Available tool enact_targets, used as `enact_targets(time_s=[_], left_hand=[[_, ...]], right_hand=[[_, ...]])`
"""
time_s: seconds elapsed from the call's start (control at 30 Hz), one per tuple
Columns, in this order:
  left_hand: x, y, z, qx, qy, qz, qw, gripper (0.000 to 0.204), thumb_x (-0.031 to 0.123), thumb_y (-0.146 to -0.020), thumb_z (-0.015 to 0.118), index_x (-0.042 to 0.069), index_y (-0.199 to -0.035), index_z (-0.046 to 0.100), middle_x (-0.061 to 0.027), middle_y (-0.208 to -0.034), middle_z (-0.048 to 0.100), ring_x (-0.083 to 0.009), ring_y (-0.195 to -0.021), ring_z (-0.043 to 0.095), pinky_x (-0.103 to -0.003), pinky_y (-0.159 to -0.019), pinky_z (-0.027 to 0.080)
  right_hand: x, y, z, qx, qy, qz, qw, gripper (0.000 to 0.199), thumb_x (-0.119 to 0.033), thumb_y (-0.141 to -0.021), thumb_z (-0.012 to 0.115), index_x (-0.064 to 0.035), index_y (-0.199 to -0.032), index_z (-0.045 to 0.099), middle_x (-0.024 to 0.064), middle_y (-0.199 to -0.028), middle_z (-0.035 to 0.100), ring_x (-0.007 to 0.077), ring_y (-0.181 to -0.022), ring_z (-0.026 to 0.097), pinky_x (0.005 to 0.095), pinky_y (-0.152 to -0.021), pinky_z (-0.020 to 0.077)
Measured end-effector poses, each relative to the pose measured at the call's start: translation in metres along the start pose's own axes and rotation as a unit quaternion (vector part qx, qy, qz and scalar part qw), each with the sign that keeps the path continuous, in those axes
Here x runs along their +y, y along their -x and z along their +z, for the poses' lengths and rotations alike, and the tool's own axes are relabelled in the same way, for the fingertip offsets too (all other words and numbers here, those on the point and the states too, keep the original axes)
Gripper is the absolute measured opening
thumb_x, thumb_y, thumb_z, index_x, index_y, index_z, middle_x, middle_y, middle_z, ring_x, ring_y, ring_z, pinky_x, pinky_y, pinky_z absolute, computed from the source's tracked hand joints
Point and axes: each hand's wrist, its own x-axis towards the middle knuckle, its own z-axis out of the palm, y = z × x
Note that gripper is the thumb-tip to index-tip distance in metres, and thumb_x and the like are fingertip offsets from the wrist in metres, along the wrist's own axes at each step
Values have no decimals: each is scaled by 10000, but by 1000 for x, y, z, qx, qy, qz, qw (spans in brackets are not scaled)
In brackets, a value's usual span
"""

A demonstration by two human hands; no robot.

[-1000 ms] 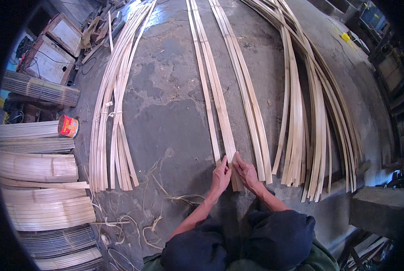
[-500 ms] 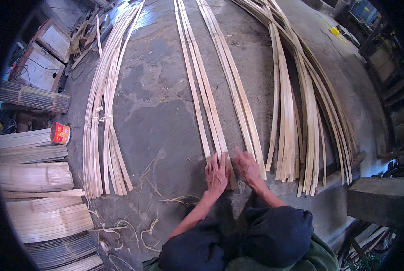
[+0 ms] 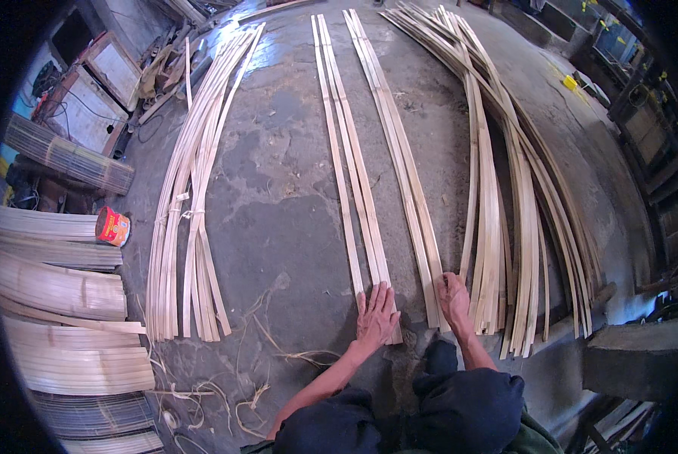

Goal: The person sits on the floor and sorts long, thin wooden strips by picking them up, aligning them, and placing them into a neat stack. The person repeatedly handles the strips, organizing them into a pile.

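Both hands have drawn apart since the earlier frames, when they sat side by side on one group of strips. Now the left hand [image 3: 375, 316] lies flat, fingers spread open, pressing on the near ends of the left pair of bamboo strips [image 3: 350, 166], gripping nothing. The right hand [image 3: 454, 296] rests palm down, fingers loosely extended, on the near end of the right group of strips [image 3: 399, 151]; whether it pinches a strip I cannot tell. Both groups run lengthwise up the concrete floor [image 3: 278, 204], away from the person. A tied bundle of strips [image 3: 195, 197] lies toward the floor's left edge, a loose heap of strips [image 3: 505, 197] toward the right, and a red tin [image 3: 112, 226] stands by the left edge.
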Motion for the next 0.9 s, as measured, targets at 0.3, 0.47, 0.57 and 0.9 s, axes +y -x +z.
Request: enact_targets(time_s=[0.3, 0.47, 0.57, 0.9], left_hand=[[0, 1, 1, 2, -10, -6, 1000, 654, 370, -920, 538, 38, -1457, 367, -141, -1563, 250, -274, -1464, 195, -541, -1176, 122], [-4, 4, 6, 20, -1, -5, 1000, 651, 356, -916, 551, 44, -1457, 365, -132, -1563, 253, -271, -1465, 196, -538, -1174, 122], [-6, 6, 5, 33, 17, 5, 999, 656, 353, -920, 548, 37, -1460, 350, -136, -1567, 245, -276, -1467, 192, -541, -1173, 121], [-4, 3, 1, 7, 20, 8, 1000, 648, 356, -944, 516, 17, -1465, 332, -166, -1563, 242, -310, -1466, 187, -553, -1168, 117]], right_hand=[[-3, -5, 1, 22, -85, 91, 992, 273, -211, -946, 566, -7, -1127, 576, 237, -1003, 649, 398, -931, 637, 448, -796, 492], [-52, 4, -21, 78, -151, 51, 984, 383, -181, -895, 662, 27, -1195, 547, 212, -1106, 621, 345, -986, 627, 405, -850, 494], [-71, 8, -15, 74, -165, 36, 983, 435, -168, -866, 706, 15, -1216, 522, 173, -908, 603, 263, -781, 590, 370, -723, 490], [-67, 3, 20, -156, -387, 104, 903, 328, -297, -1019, 460, 3, -1141, 511, 150, -891, 663, 188, -728, 639, 306, -639, 519]])
